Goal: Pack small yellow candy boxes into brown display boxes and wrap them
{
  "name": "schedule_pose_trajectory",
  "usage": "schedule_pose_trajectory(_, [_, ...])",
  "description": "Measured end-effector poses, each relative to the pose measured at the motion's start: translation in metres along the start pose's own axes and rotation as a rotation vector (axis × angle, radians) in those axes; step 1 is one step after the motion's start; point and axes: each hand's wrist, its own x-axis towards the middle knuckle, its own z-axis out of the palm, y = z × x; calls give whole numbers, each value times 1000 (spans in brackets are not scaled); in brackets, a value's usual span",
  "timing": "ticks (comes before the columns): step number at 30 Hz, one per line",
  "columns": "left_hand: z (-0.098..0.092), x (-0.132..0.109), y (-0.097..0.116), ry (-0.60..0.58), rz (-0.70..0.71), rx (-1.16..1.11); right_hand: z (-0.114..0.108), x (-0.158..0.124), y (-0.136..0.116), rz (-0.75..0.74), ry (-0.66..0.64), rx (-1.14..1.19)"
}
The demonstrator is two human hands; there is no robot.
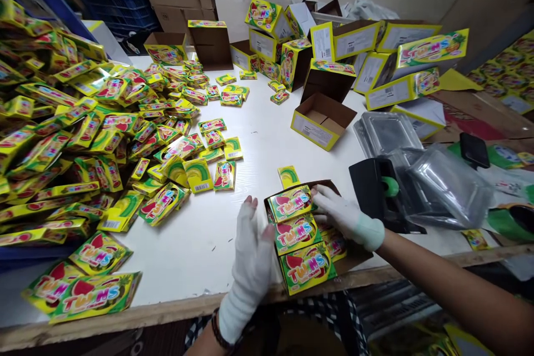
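Note:
An open display box [352, 258] with brown inner walls sits at the table's front edge. Inside it, yellow-green "Twins" packs with a watermelon print, such as this pack [304, 268], lie in rows. My left hand [252, 256], in a white glove, stands against the box's left side, thumb and fingers apart, holding nothing. From the right, my gloved right hand [344, 214] reaches over the box, its fingers stretched out against the packs at the far end; some fingertips are hidden. Just beyond the box lies a loose pack [288, 177].
A large heap of packs [95, 133] covers the left side. Several empty boxes [323, 119] stand at the back. Clear plastic trays [450, 183] and a black tape dispenser [371, 192] are on the right. Three larger packs [95, 295] lie at the front left.

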Motion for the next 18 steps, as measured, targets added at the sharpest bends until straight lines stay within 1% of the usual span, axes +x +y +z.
schedule_pose_trajectory(1, [5, 7, -5, -2, -119, -78, 3, 3, 1, 14, -26, -44])
schedule_pose_trajectory(2, [10, 14, -9, -24, -211, -142, 8, 6, 1, 17, -22, -95])
schedule_pose_trajectory(3, [16, 20, -12, -51, -274, -189, 14, 10, 1, 15, -8, -129])
schedule_pose_trajectory(5, [25, 30, -13, -86, -328, -239, 26, 17, 3, 27, 40, -157])
schedule_pose_trajectory(8, [32, 38, -10, -59, -346, -249, 39, 25, 6, 40, 105, -101])
schedule_pose_trajectory(11, [31, 39, -6, -40, -323, -245, 40, 28, 12, 56, 123, -115])
schedule_pose_trajectory(13, [27, 39, -5, -84, -305, -218, 38, 27, 17, 47, 153, -195])
schedule_pose_trajectory(15, [23, 42, -6, -158, -295, -185, 38, 24, 21, 10, 209, -249])
schedule_pose_trajectory(18, [18, 51, -10, -264, -325, -252, 43, 15, 20, -36, 262, -185])
